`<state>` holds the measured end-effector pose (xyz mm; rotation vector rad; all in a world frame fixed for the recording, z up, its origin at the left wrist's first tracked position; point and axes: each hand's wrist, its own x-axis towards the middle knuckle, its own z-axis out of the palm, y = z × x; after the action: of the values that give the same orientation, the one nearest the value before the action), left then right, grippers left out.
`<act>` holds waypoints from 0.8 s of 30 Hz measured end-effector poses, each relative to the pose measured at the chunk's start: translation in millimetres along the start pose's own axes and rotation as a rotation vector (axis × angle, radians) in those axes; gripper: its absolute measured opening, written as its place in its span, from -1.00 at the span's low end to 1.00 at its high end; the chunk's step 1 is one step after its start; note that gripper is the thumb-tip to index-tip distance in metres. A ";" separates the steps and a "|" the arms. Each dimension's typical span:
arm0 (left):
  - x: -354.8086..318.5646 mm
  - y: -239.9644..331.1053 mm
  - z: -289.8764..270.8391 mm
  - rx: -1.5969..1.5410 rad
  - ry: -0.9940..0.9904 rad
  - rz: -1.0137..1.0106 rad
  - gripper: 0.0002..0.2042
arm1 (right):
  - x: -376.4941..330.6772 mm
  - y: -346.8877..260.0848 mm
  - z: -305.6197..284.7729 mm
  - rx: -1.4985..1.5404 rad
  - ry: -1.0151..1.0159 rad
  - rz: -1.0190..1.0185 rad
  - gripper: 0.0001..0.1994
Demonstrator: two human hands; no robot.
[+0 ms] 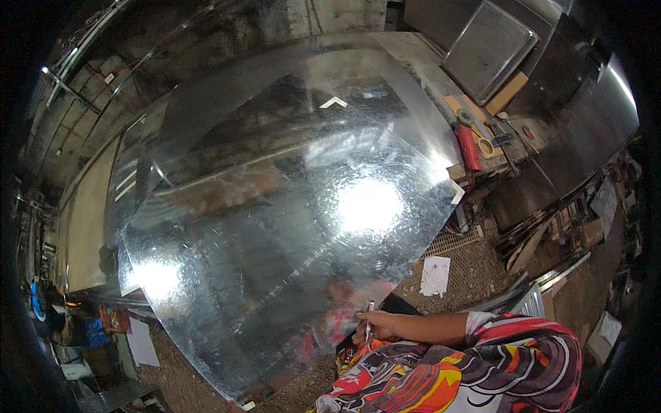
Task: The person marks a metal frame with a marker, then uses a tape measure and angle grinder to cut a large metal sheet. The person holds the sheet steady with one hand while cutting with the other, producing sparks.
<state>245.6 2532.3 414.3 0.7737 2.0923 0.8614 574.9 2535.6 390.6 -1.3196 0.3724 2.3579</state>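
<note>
A large shiny metal sheet (227,275) spreads out in front of me, mirroring bright lights and my patterned clothing. Pale corner pieces sit at its edges, one at the far side (333,102) and another at the right corner (457,193). My right hand (379,324) is closed around a slim marker pen (372,306), which stands nearly upright near the sheet's close right edge. Whether its tip touches anything is hidden. My left hand does not show.
At the far right, a workbench carries a red angle grinder (468,146), a tape roll (486,146) and a rectangular metal tray (490,51). White papers (435,275) lie on the gravelly ground. A pale board (89,213) stands at the left, and scrap pieces (551,234) crowd the right.
</note>
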 end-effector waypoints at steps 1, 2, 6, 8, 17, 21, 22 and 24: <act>11.2 1.2 -9.3 0.012 0.050 0.005 -0.59 | -15.9 -3.1 9.2 -0.159 -0.022 -0.140 -0.48; 22.0 1.0 -21.5 0.026 0.096 0.015 -0.58 | -30.5 -11.9 17.0 -0.157 0.078 -0.138 -0.44; 61.9 -5.8 -57.5 0.090 0.248 0.044 -0.56 | -69.1 -54.5 27.0 -0.104 0.108 -0.234 -0.27; 79.4 -10.9 -66.8 0.125 0.304 0.072 -0.55 | -79.1 -88.6 18.5 -0.085 0.142 -0.365 -0.29; 66.9 68.2 79.0 0.181 -0.102 0.711 -0.58 | -125.7 -188.1 39.2 -0.569 0.297 -1.239 -0.69; 2.2 167.4 105.6 -0.044 -0.580 0.652 -0.72 | -137.7 -168.9 94.8 -0.681 0.232 -1.125 -0.80; -5.7 193.3 102.8 -0.151 -0.670 0.754 -0.71 | -142.7 -169.8 109.7 -0.692 0.162 -1.074 -0.80; -30.8 237.0 91.7 -0.132 -0.669 0.694 -0.72 | -153.8 -170.4 143.5 -0.914 0.181 -1.260 -0.76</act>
<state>393.7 2680.2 561.6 1.5097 1.1643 0.9055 620.5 2711.9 590.9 -1.4162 -1.2674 1.2506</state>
